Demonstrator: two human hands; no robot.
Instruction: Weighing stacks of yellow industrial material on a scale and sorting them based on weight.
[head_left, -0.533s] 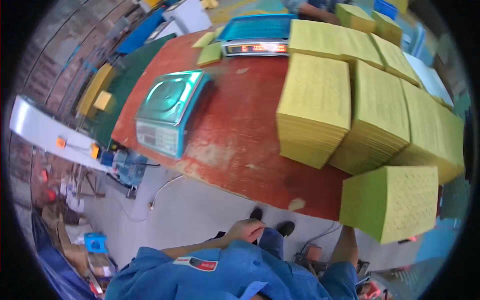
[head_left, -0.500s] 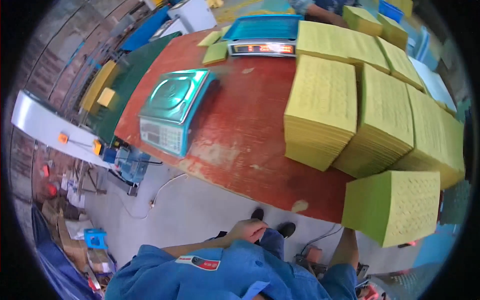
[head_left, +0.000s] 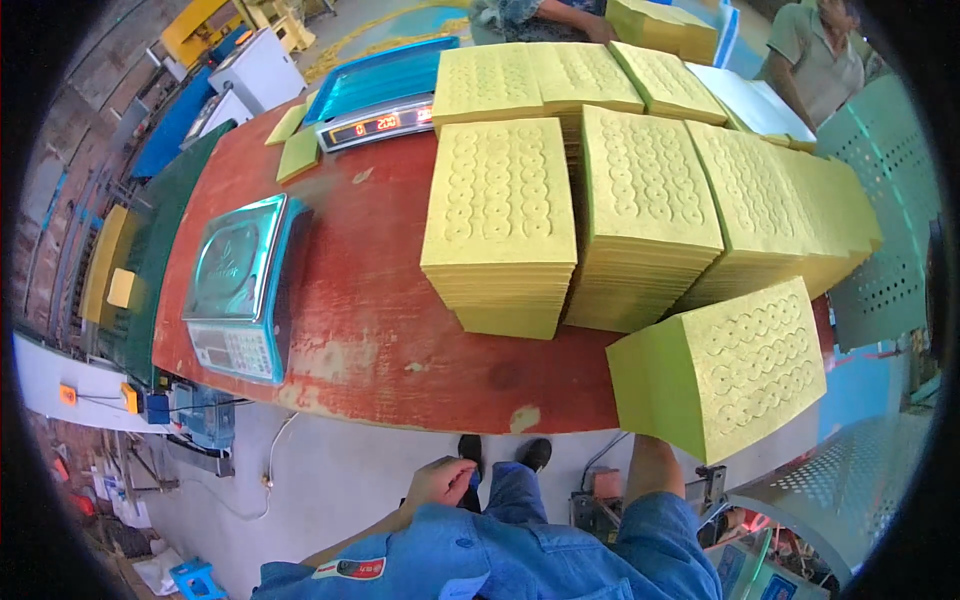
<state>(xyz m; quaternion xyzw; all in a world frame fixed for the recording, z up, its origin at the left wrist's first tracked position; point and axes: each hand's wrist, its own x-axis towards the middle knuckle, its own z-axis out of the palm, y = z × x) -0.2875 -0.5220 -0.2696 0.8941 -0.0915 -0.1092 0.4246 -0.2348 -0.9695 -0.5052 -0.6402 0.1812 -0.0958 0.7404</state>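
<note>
My left hand [head_left: 440,482] is curled into a loose fist in front of my body, short of the table's near edge, and nothing shows in it. My right forearm [head_left: 655,468] reaches up to a tilted stack of yellow paper sheets [head_left: 765,365], which overhangs the table's near right corner. That stack hides my right hand and fingers, so their grip does not show. Coin-like rings are embossed on its top sheet. Beyond it, more stacks of the same yellow sheets [head_left: 650,180] stand in rows on the red table [head_left: 380,260].
A teal digital scale [head_left: 235,290] sits at the table's left, and a second scale with a blue tray [head_left: 385,80] at the back. Small yellow pads [head_left: 298,155] lie beside it. People [head_left: 815,60] are across the table. A perforated metal panel [head_left: 885,210] stands at right.
My view has turned to the right, so the table and scales sit further left in the picture. A person at the far right has come into view. My left hand stays curled.
</note>
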